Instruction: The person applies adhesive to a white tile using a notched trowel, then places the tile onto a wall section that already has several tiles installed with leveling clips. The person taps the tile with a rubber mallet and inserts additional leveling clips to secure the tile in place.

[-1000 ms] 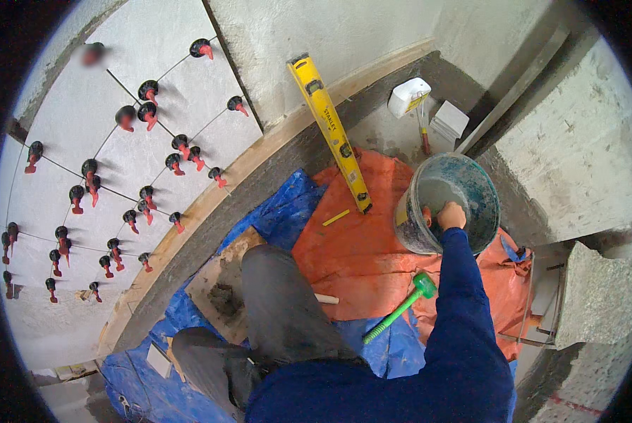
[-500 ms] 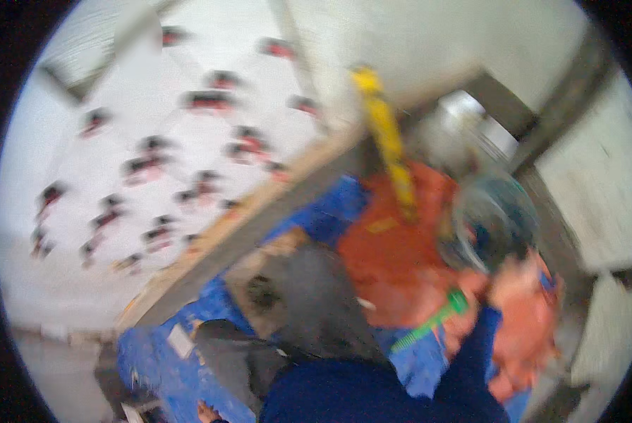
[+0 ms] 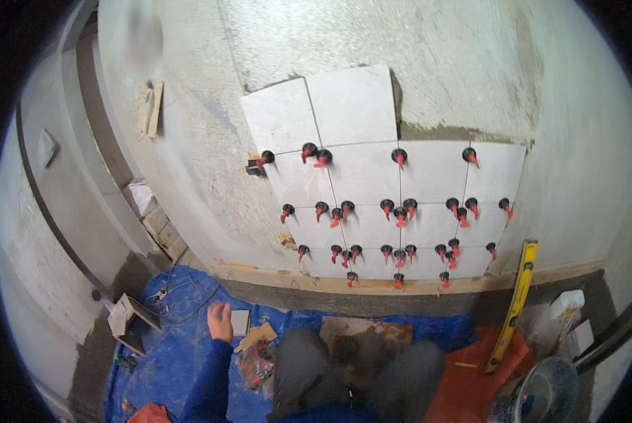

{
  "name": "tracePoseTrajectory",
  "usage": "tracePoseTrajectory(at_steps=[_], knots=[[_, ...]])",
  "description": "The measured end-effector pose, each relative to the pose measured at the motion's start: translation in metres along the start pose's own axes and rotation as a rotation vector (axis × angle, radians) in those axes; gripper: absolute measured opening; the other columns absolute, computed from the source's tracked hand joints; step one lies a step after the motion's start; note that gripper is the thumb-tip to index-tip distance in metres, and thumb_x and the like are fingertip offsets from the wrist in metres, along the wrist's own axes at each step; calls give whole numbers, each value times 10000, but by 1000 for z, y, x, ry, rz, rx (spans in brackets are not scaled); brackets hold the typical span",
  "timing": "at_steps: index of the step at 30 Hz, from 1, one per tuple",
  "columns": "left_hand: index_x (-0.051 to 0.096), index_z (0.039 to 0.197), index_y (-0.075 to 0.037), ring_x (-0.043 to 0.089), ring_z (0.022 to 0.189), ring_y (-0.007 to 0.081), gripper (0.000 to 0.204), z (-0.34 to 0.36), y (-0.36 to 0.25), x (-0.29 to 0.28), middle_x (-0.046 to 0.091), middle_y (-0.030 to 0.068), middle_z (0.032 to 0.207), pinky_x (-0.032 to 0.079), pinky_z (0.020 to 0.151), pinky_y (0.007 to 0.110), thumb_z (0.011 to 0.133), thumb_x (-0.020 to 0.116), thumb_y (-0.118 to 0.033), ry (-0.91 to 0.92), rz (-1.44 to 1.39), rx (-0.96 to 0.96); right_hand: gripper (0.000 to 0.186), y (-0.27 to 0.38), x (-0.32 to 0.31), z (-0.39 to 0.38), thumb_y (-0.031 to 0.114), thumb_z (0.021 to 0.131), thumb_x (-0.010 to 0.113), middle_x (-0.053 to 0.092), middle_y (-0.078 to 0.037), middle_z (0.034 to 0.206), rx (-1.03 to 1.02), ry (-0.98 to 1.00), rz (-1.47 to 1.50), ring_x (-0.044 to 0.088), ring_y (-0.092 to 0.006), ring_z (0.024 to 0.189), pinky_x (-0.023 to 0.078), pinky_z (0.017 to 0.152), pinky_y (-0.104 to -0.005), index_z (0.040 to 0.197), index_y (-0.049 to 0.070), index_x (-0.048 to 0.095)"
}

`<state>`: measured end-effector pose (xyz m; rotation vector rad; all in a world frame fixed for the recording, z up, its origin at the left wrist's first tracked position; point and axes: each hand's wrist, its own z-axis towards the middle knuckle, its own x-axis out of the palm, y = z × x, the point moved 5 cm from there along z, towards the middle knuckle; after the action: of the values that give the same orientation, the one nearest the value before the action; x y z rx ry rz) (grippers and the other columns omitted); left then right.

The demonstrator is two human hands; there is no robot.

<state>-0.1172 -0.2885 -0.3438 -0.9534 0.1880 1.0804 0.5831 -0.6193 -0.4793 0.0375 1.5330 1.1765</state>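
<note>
My left hand [image 3: 220,322] hovers or rests over the blue sheet; its fingers point away from me and look loosely extended, with nothing visible in them. Just right of it lies a small white rectangular piece [image 3: 241,323]. Nearer to me are flat tan pieces [image 3: 257,337] and a clear bag with red bits [image 3: 257,365]. Ahead, white wall tiles [image 3: 365,169] form several rows. Black round tile levelling clips with red handles [image 3: 399,158] sit along their joints. My right hand is out of view.
A yellow spirit level [image 3: 513,307] leans at the right, its foot on orange-red sheeting [image 3: 464,384]. A clear bucket [image 3: 552,388] stands nearby. Blue sheeting [image 3: 178,338] covers the floor, and a small open wooden box [image 3: 134,323] stands far left. A cable [image 3: 196,314] lies near it.
The view has swung from the right side to face the tiled wall. My right hand, by the bucket before, has left the view. My left hand now reaches further forward over the blue sheet.
</note>
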Motion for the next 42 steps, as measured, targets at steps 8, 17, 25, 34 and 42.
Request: tracePoseTrajectory(at_steps=[8, 17, 25, 34, 42], knots=[[636, 1398, -72, 426, 1462, 418, 532, 166, -259, -20, 475, 223, 1576, 329, 1214, 510, 949, 803, -303, -342, -177, 461, 533, -5, 13, -14, 328, 921, 753, 655, -259, 1419, 99, 116, -41, 676, -417, 1182, 548, 984, -552, 1395, 102, 662], [513, 1562, -257, 226, 1568, 429, 905, 249, -462, -18, 291, 211, 1679, 188, 1252, 640, 794, 885, -561, -474, -62, 864, 645, 39, -30, -49, 424, 942, 779, 670, -267, 1407, 95, 107, 190, 716, -409, 1120, 573, 930, -582, 1486, 115, 621], [339, 1644, -320, 132, 1609, 439, 1225, 275, -536, 7, 223, 172, 1715, 78, 1217, 800, 632, 962, -614, -399, 10, 812, 522, 364, -59, 41, 40, 1058, 579, 596, -35, 950, -541, 176, 939, 545, -88, 638, 490, 554, -262, 1558, 11, 431], [335, 1653, -343, 142, 1617, 420, 1277, 293, -532, 14, 230, 147, 1731, 86, 1209, 811, 583, 975, -622, -375, 23, 746, 549, 490, -19, 102, 137, 1102, 526, 591, -191, 1398, -761, 30, 801, 606, -206, 1148, 466, 990, -322, 1613, -24, 404], [385, 1633, -319, 172, 1607, 446, 1258, 298, -523, 22, 256, 177, 1726, 105, 1187, 830, 570, 949, -686, -430, -41, 781, 545, 501, 11, 116, 160, 1117, 530, 591, -282, 1494, -777, -67, 735, 613, -308, 1359, 460, 1120, -372, 1601, -54, 405]])
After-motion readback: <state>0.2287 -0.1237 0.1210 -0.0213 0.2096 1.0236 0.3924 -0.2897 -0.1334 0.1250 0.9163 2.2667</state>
